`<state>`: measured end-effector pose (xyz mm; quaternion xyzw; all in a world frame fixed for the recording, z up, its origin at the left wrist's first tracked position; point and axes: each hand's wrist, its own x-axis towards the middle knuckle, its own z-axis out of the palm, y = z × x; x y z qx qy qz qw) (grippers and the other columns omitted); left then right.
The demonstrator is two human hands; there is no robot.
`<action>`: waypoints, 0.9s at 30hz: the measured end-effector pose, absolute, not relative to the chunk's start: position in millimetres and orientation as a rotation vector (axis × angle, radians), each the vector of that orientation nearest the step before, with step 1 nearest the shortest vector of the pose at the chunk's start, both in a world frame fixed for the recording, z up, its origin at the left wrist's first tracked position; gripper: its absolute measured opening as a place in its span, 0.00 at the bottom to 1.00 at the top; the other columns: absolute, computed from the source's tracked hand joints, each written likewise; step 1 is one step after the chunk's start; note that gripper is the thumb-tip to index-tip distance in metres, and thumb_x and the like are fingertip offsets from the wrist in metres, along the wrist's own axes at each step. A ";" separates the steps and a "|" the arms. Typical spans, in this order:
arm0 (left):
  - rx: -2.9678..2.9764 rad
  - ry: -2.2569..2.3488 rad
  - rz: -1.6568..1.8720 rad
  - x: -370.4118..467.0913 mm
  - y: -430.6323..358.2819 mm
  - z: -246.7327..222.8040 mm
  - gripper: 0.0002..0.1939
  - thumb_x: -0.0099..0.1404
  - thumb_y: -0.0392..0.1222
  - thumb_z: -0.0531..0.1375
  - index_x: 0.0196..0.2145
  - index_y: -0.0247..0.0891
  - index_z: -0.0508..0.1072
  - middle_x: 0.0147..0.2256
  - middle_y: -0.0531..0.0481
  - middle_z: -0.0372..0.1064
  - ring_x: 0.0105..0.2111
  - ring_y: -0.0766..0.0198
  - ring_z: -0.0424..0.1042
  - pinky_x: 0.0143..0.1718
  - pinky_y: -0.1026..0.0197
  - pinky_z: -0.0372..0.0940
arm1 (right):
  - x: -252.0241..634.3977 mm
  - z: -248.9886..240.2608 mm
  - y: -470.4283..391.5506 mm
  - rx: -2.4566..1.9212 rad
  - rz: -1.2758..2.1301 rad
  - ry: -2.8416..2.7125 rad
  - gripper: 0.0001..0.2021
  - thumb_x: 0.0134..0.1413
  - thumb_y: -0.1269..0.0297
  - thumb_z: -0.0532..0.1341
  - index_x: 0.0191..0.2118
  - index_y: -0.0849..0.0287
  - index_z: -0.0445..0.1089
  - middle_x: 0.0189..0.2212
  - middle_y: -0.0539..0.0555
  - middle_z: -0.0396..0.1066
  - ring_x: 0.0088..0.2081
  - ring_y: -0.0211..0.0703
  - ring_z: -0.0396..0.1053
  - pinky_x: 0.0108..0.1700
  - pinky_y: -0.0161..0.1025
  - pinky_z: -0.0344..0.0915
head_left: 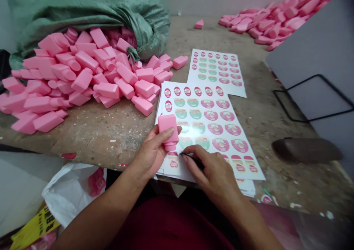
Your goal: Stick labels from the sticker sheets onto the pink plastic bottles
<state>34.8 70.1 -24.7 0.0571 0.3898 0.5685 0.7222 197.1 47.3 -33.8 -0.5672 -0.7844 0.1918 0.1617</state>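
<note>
My left hand (pixel 155 148) is closed round a small pink bottle (pixel 167 126), its flat face up and its neck toward me. Pinched in my right hand (pixel 208 165) is a thin dark tool (pixel 195 158); its kind is mostly hidden by the fingers. The tool's tip is at the sticker sheet (pixel 243 163), just below the bottle's neck and close to a label (pixel 173 164) with a heart on it. Rows of round green and pink labels cover this sheet, which lies on a stack of others.
Many pink bottles (pixel 85 60) spill from a green sack (pixel 91 6) at the left. Another sheet (pixel 217 86) lies behind. More pink bottles (pixel 273 21) are heaped at the back right, near a black wire frame (pixel 301 119). A white bag (pixel 66 191) hangs below the table edge.
</note>
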 end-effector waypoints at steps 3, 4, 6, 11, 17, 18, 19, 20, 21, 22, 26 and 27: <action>0.112 0.858 1.265 34.1 70.6 -26.4 0.15 0.60 0.31 0.64 0.46 0.31 0.73 0.39 0.42 0.78 0.41 0.61 0.76 0.51 0.57 0.66 | 193.0 -36.8 39.4 -1.569 0.560 -2.250 0.11 0.59 0.57 0.60 0.42 0.52 0.77 0.32 0.51 0.81 0.25 0.48 0.67 0.33 0.43 0.58; 0.108 0.857 1.272 34.0 70.9 -26.9 0.15 0.60 0.31 0.64 0.46 0.32 0.73 0.39 0.43 0.78 0.40 0.62 0.76 0.51 0.58 0.66 | 192.0 -36.9 37.3 -1.549 0.598 -2.236 0.11 0.59 0.58 0.60 0.43 0.52 0.78 0.33 0.51 0.81 0.25 0.48 0.67 0.33 0.44 0.58; 0.108 0.857 1.280 33.8 71.3 -27.7 0.15 0.60 0.31 0.64 0.45 0.32 0.73 0.38 0.44 0.78 0.39 0.63 0.76 0.50 0.58 0.67 | 191.7 -34.8 34.9 -1.508 0.750 -2.173 0.12 0.57 0.59 0.61 0.44 0.51 0.78 0.35 0.51 0.82 0.28 0.47 0.70 0.34 0.44 0.59; 0.129 0.883 1.264 32.5 71.9 -28.5 0.14 0.61 0.32 0.64 0.45 0.31 0.73 0.39 0.42 0.78 0.40 0.62 0.77 0.47 0.60 0.69 | 200.8 -19.7 37.8 -1.370 1.391 -1.790 0.10 0.55 0.56 0.64 0.40 0.51 0.79 0.34 0.49 0.80 0.34 0.45 0.74 0.37 0.40 0.65; 0.153 0.916 1.273 33.0 73.0 -28.0 0.15 0.60 0.31 0.64 0.46 0.31 0.72 0.40 0.41 0.77 0.41 0.60 0.77 0.46 0.59 0.70 | 205.4 -15.6 44.9 -1.394 1.503 -1.220 0.13 0.43 0.54 0.72 0.28 0.55 0.72 0.24 0.47 0.70 0.28 0.38 0.66 0.29 0.33 0.62; 0.162 0.919 1.273 33.3 73.0 -27.4 0.15 0.60 0.31 0.64 0.46 0.31 0.72 0.40 0.41 0.77 0.41 0.60 0.77 0.46 0.58 0.70 | 205.3 -16.7 45.5 -1.400 1.481 -1.165 0.14 0.42 0.53 0.72 0.28 0.56 0.71 0.24 0.47 0.70 0.28 0.38 0.65 0.30 0.33 0.61; 0.173 0.923 1.275 33.7 72.6 -26.3 0.16 0.60 0.31 0.64 0.46 0.31 0.72 0.41 0.41 0.77 0.42 0.60 0.77 0.47 0.58 0.70 | 205.3 -17.8 45.8 -1.406 1.454 -1.129 0.15 0.42 0.53 0.72 0.28 0.56 0.71 0.25 0.47 0.69 0.29 0.38 0.64 0.31 0.33 0.61; 0.187 0.930 1.278 34.1 71.8 -24.8 0.17 0.59 0.32 0.65 0.47 0.31 0.71 0.41 0.41 0.76 0.41 0.60 0.77 0.47 0.58 0.69 | 205.6 -18.6 45.7 -1.416 1.426 -1.113 0.15 0.42 0.53 0.72 0.28 0.56 0.70 0.25 0.47 0.69 0.29 0.38 0.64 0.31 0.33 0.61; 0.207 0.940 1.280 34.7 70.3 -22.6 0.20 0.58 0.32 0.65 0.48 0.32 0.70 0.42 0.41 0.76 0.41 0.59 0.77 0.47 0.57 0.69 | 206.2 -19.0 45.2 -1.424 1.398 -1.114 0.15 0.44 0.52 0.72 0.28 0.56 0.70 0.25 0.47 0.69 0.29 0.38 0.63 0.31 0.34 0.60; 0.236 0.952 1.275 35.5 68.2 -19.9 0.22 0.58 0.33 0.66 0.50 0.33 0.69 0.42 0.41 0.76 0.41 0.59 0.77 0.46 0.57 0.70 | 207.2 -18.9 44.4 -1.426 1.376 -1.129 0.14 0.46 0.52 0.71 0.29 0.56 0.70 0.26 0.47 0.68 0.29 0.38 0.63 0.31 0.34 0.60; 0.420 0.969 1.183 41.2 54.3 -6.8 0.32 0.58 0.41 0.68 0.57 0.43 0.61 0.43 0.45 0.75 0.39 0.56 0.77 0.39 0.56 0.70 | 211.6 -12.2 39.2 -1.377 1.317 -1.214 0.13 0.51 0.53 0.69 0.30 0.55 0.69 0.26 0.47 0.66 0.28 0.37 0.62 0.29 0.34 0.60; 0.448 0.957 1.157 43.3 50.4 -4.2 0.32 0.59 0.43 0.68 0.57 0.44 0.60 0.42 0.46 0.75 0.38 0.56 0.77 0.39 0.56 0.70 | 212.1 -9.4 38.0 -1.362 1.298 -1.226 0.12 0.51 0.53 0.69 0.31 0.55 0.69 0.26 0.47 0.66 0.27 0.37 0.62 0.29 0.34 0.60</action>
